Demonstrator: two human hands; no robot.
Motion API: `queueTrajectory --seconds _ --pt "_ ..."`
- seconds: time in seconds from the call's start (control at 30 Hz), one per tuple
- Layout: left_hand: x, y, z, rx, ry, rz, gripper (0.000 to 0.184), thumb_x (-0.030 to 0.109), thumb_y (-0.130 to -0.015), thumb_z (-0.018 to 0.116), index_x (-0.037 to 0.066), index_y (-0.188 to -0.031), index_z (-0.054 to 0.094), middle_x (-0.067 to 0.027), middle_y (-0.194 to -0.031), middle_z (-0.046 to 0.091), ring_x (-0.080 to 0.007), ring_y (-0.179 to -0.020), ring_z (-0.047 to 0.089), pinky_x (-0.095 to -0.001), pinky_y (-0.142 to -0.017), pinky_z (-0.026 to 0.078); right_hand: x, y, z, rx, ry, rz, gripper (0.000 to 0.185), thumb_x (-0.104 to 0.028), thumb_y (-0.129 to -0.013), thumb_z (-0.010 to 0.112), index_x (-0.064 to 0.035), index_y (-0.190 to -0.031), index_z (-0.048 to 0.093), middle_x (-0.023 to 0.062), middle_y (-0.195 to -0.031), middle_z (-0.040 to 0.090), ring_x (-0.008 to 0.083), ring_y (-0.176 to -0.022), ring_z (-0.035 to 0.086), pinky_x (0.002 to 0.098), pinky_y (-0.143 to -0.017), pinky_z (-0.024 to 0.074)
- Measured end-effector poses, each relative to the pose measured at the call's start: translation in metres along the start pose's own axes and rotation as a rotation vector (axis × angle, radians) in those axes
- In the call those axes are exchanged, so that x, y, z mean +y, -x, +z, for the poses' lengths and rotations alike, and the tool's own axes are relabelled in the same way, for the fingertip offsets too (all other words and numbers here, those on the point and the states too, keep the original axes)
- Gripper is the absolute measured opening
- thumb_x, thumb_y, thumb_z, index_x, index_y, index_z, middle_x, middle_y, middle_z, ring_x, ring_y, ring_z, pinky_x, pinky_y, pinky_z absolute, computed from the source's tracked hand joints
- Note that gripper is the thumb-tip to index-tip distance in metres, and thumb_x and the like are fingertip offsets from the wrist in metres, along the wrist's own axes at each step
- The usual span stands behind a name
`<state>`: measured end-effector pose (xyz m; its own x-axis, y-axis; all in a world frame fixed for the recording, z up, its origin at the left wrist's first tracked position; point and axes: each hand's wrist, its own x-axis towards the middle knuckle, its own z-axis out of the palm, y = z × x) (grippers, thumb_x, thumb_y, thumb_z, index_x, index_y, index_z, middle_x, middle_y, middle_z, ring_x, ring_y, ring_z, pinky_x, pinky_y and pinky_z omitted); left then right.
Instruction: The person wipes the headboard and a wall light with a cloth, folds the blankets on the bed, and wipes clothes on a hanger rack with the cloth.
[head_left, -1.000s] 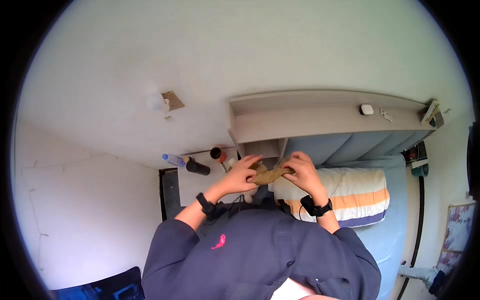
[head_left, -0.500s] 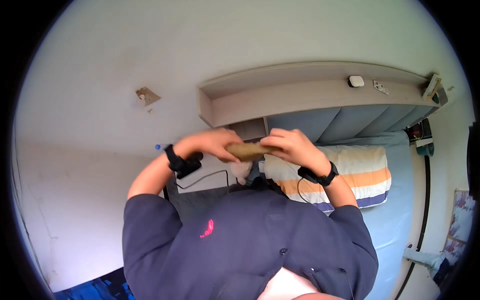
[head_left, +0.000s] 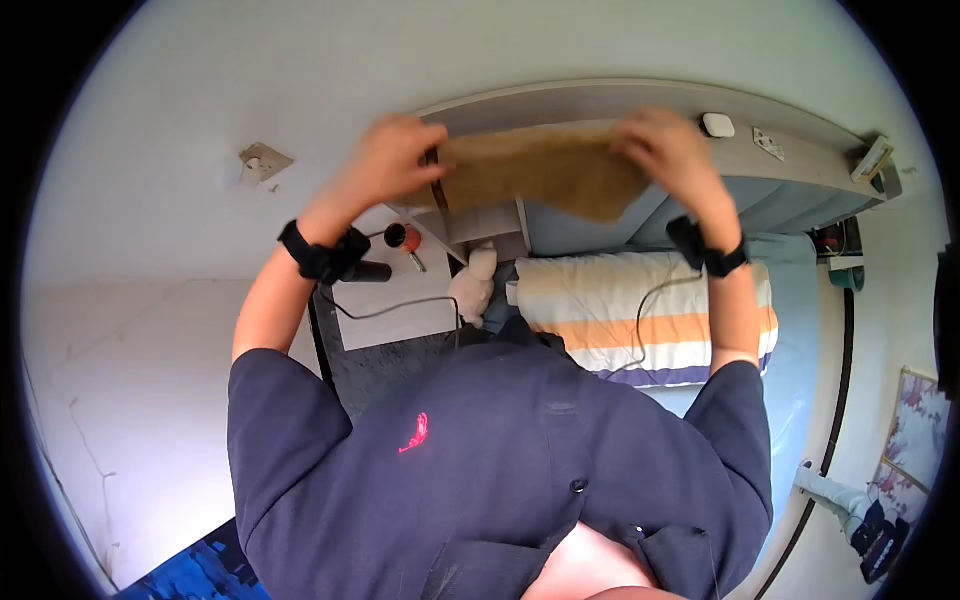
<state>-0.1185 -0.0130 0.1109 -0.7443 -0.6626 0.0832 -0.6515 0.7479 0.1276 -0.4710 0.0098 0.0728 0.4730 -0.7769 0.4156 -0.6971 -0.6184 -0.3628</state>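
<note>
A brown cloth (head_left: 540, 172) is stretched out between my raised hands, in front of the headboard shelf. My left hand (head_left: 400, 160) pinches its left end, and my right hand (head_left: 668, 150) grips its upper right part. The cloth's lower edge hangs loose and is a little blurred. Both wrists wear black straps with small devices and cables. Below the cloth, a pale plush toy (head_left: 474, 288) leans beside the bed.
On the white bedside table (head_left: 395, 318) are an orange-red cup (head_left: 403, 238) and a dark bottle (head_left: 368, 271). A striped folded quilt (head_left: 640, 315) lies on the blue bed. The headboard shelf (head_left: 590, 105) holds a white box (head_left: 718, 125) and a power strip (head_left: 768, 143).
Both hands have risen and moved apart. The cloth, bunched between them before, is now spread wide. More of the bedside table and plush toy shows.
</note>
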Motion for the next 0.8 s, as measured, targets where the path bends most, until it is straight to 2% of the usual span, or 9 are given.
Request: queueTrajectory --seconds 0.07,0.13,0.27,0.33,0.5,0.63,0.7,0.73,0.8 --pt "-0.006 -0.005 -0.021 0.184 -0.174 -0.026 0.027 0.02 -0.068 0.068 0.008 -0.089 0.056 -0.0109 -0.078 0.058 -0.0296 -0.075 0.054 -0.0406 -0.067 0.043 -0.002 -0.014 -0.03 0.047 0.108 0.014 0.012 -0.008 -0.078 0.06 -0.0068 -0.09 0.062 0.0085 -0.089 0.058 0.0275 -0.082 0.056 0.0347 -0.068 0.0447" --pt "-0.004 -0.002 -0.036 0.252 -0.189 -0.048 0.028 0.018 -0.069 0.068 0.008 -0.092 0.057 -0.0107 -0.08 0.058 -0.0296 -0.075 0.054 -0.0401 -0.066 0.043 -0.005 -0.021 -0.047 0.317 0.193 -0.1 0.016 -0.006 -0.075 0.061 -0.0106 -0.09 0.064 0.0066 -0.086 0.058 0.026 -0.08 0.056 0.0343 -0.066 0.0452" --pt "-0.009 0.013 0.008 0.366 -0.044 -0.042 0.031 0.014 -0.07 0.066 0.009 -0.1 0.057 -0.0103 -0.085 0.059 -0.0305 -0.082 0.056 -0.0405 -0.066 0.043 0.008 0.011 -0.018 0.326 0.183 -0.037 0.021 0.0 -0.072 0.06 -0.0096 -0.091 0.064 0.0067 -0.086 0.058 0.0276 -0.081 0.055 0.0349 -0.068 0.0455" --pt "-0.004 0.026 0.042 0.254 0.051 0.024 0.034 0.012 -0.071 0.065 0.008 -0.103 0.056 -0.0109 -0.09 0.06 -0.0315 -0.088 0.057 -0.0418 -0.069 0.044 0.024 0.037 0.017 0.204 0.087 0.046 0.022 0.005 -0.071 0.059 -0.0076 -0.089 0.063 0.0072 -0.092 0.057 0.0257 -0.083 0.056 0.0326 -0.068 0.0461" --pt "0.01 0.049 0.086 -0.185 0.31 -0.239 0.035 0.008 -0.072 0.064 0.004 -0.105 0.054 -0.0125 -0.097 0.059 -0.0301 -0.089 0.057 -0.0375 -0.07 0.045 0.023 0.076 0.063 0.021 -0.065 0.227 0.018 0.005 -0.067 0.054 -0.0053 -0.08 0.061 0.0087 -0.092 0.058 0.0271 -0.091 0.055 0.0359 -0.077 0.046" --pt "0.0 0.045 0.079 -0.26 0.577 -0.294 0.033 0.009 -0.074 0.064 0.003 -0.105 0.055 -0.0139 -0.096 0.058 -0.0285 -0.087 0.058 -0.035 -0.07 0.045 0.035 0.056 0.055 -0.085 0.108 0.274 0.018 0.002 -0.067 0.054 -0.0048 -0.082 0.06 0.0083 -0.09 0.057 0.0274 -0.09 0.054 0.038 -0.077 0.0445" --pt "0.006 0.033 0.071 0.14 0.372 -0.344 0.039 0.01 -0.077 0.061 0.004 -0.115 0.052 -0.0167 -0.111 0.053 -0.0296 -0.103 0.052 -0.0387 -0.084 0.042 0.037 0.032 0.06 0.314 0.223 0.214 0.015 0.001 -0.068 0.055 -0.003 -0.082 0.059 0.0091 -0.084 0.057 0.0283 -0.082 0.053 0.0402 -0.073 0.0426" --pt "0.016 0.026 0.072 0.135 0.369 -0.326 0.039 0.01 -0.077 0.061 0.004 -0.115 0.052 -0.0167 -0.111 0.053 -0.0296 -0.103 0.052 -0.0387 -0.084 0.042 0.03 0.024 0.063 0.326 0.231 0.227 0.015 0.001 -0.068 0.055 -0.003 -0.082 0.059 0.0091 -0.084 0.057 0.0283 -0.082 0.053 0.0402 -0.073 0.0426" --pt "0.049 0.009 0.081 0.632 -0.347 -0.675 0.048 0.011 -0.079 0.058 0.006 -0.126 0.045 -0.0186 -0.129 0.041 -0.0371 -0.12 0.036 -0.0492 -0.097 0.031 0.016 0.008 0.071 0.659 0.449 0.219 0.011 0.001 -0.07 0.055 -0.0025 -0.081 0.056 0.0104 -0.084 0.055 0.0293 -0.082 0.051 0.0397 -0.071 0.0405"
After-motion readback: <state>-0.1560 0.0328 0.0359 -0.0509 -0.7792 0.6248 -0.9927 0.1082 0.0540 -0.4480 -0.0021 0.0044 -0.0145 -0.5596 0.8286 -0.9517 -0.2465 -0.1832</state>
